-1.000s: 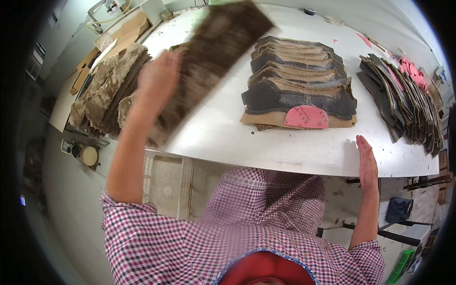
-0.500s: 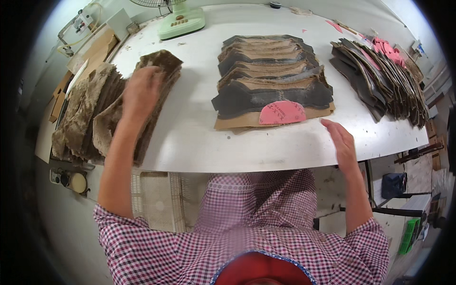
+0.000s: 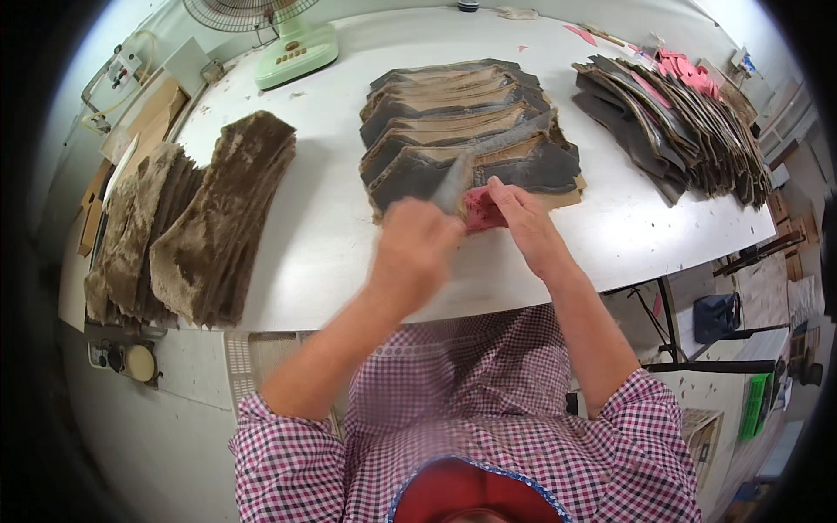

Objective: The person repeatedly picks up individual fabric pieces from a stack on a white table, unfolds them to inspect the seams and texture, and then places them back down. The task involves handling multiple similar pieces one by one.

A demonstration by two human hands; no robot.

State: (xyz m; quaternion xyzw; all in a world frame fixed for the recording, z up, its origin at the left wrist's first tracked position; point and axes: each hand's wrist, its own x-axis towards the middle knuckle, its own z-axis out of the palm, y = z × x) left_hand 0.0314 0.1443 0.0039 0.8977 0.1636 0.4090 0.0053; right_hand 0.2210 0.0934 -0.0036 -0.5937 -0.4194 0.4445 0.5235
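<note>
My left hand (image 3: 417, 248), blurred by motion, is closed at the front left of a fanned stack of dark grey and tan fabric pieces (image 3: 462, 96). What its fingers hold cannot be made out. Beside it, my right hand (image 3: 534, 231) pinches a pink patch (image 3: 485, 209) at the stack's front edge, thumb on top. The patch looks bent, and its left end lies close to my left fingers. A blurred greyish strip (image 3: 453, 185) rises from there across the front piece. Part of the front piece is hidden behind my hands.
Brown fur pieces (image 3: 228, 209) lie in two piles at the left. More dark pieces (image 3: 676, 131) are fanned out at the right, with pink scraps (image 3: 689, 71) behind them. A green fan (image 3: 296, 57) stands at the back left of the white table (image 3: 327, 174).
My left hand has left the brown fur pile and come right to the middle stack. My right hand has moved left onto the pink patch, which was flat before. The view has shifted slightly.
</note>
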